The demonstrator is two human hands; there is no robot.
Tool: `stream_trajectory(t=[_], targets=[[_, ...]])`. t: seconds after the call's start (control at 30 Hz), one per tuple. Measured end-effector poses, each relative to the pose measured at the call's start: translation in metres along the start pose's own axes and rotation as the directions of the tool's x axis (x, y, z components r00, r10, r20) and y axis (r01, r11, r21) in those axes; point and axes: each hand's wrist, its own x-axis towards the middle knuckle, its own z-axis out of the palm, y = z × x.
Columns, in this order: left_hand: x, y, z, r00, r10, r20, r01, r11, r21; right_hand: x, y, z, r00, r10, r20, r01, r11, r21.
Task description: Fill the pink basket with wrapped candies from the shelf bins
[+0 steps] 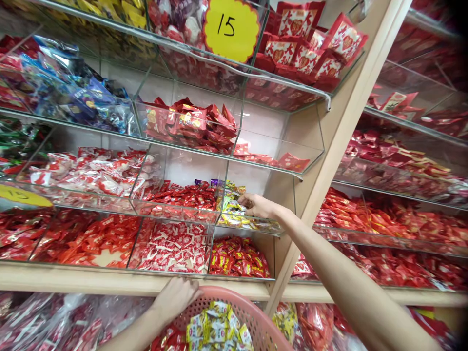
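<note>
My left hand (pixel 179 296) is closed on the rim of a pink perforated plastic basket (pixel 258 314) at the bottom of the head view. Inside the basket, yellow-and-white wrapped candies (pixel 217 327) are heaped beside red-wrapped candies (pixel 170 337). My right hand (pixel 258 204) reaches into a clear shelf compartment, over more yellow-and-white wrapped candies (pixel 232 207). Its fingers are loosely bent and apart at the candies, with no candy visibly held; the fingertips are partly hidden.
Clear-walled bins of red candies (pixel 183 195), white-and-red candies (pixel 98 170) and blue packets (pixel 84 97) fill the slanted shelves. A wooden upright (pixel 329 146) stands right of my hand. A yellow "15" sign (pixel 232 29) hangs above. Bagged sweets (pixel 69 324) lie below.
</note>
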Motion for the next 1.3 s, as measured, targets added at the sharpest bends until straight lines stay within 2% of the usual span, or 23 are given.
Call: stream_trajectory(t=[0.17,0.43,0.53,0.67,0.8,0.93,1.07,1.2,1.3], targets=[[0.0,-0.001,0.003,1.0,0.014,0.0,-0.014,1.0,0.013,0.004,0.002,-0.003,0.991,-0.003,0.136,0.008,0.999,-0.039],[0.001,-0.001,0.001,1.0,0.023,0.004,-0.023,0.999,0.027,0.011,0.002,-0.003,0.987,-0.017,0.159,0.03,0.997,-0.076],[0.001,-0.001,0.003,1.0,0.016,0.001,-0.016,0.999,0.034,0.007,-0.005,-0.01,0.995,-0.019,0.097,0.024,0.999,-0.044],[0.001,-0.003,0.006,1.0,0.005,-0.002,-0.005,1.0,0.027,-0.008,-0.005,-0.031,0.999,-0.053,-0.001,0.053,0.999,-0.009],[0.003,-0.004,0.008,0.999,0.036,0.002,-0.036,0.998,0.06,-0.023,0.014,-0.043,0.997,0.046,0.056,-0.034,0.979,-0.199],[0.002,-0.003,0.009,0.999,0.041,-0.01,-0.041,0.997,0.063,-0.024,0.027,-0.034,0.991,0.096,0.09,-0.061,0.941,-0.332],[0.0,-0.002,0.008,0.999,0.036,-0.019,-0.034,0.996,0.081,-0.019,0.026,-0.025,0.983,0.111,0.149,-0.072,0.967,-0.246],[-0.001,-0.002,0.006,0.999,0.034,-0.023,-0.032,0.995,0.091,-0.02,0.026,-0.024,0.966,0.166,0.197,-0.149,0.984,-0.097],[-0.001,-0.002,0.006,0.999,0.04,-0.031,-0.037,0.994,0.099,-0.022,0.027,-0.024,0.966,0.159,0.204,-0.15,0.987,-0.059]])
